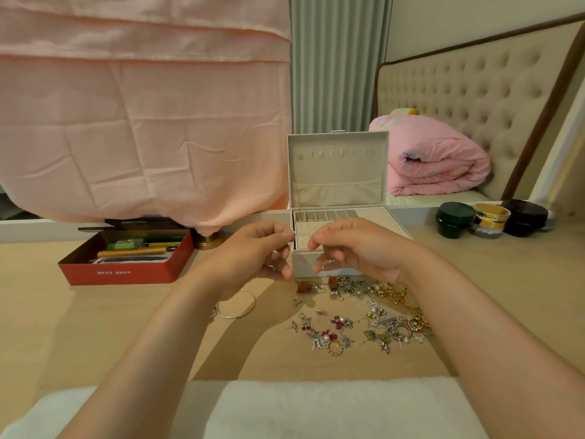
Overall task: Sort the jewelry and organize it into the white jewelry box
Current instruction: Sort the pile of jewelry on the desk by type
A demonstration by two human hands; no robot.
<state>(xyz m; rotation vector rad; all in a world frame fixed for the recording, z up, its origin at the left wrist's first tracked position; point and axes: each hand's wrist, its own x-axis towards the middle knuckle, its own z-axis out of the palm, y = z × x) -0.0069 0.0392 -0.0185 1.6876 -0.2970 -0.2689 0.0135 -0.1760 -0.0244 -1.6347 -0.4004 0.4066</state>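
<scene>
White jewelry box (338,172), rectangular and soft-lined, is sitting on the pale wooden table (63,327), its long axis running left to right and its lid standing upright, facing the person. Left hand (258,253) and right hand (356,248) are hovering before it with fingers curled (whether they are pinching a tiny piece cannot be told). Tangled metal jewelry (380,324) is lying just in front of the box.

pink cloth (142,122) hangs left, grey curtain (337,61) centre, tufted beige headboard (474,87) right, wooden desk (63,312) below.
</scene>
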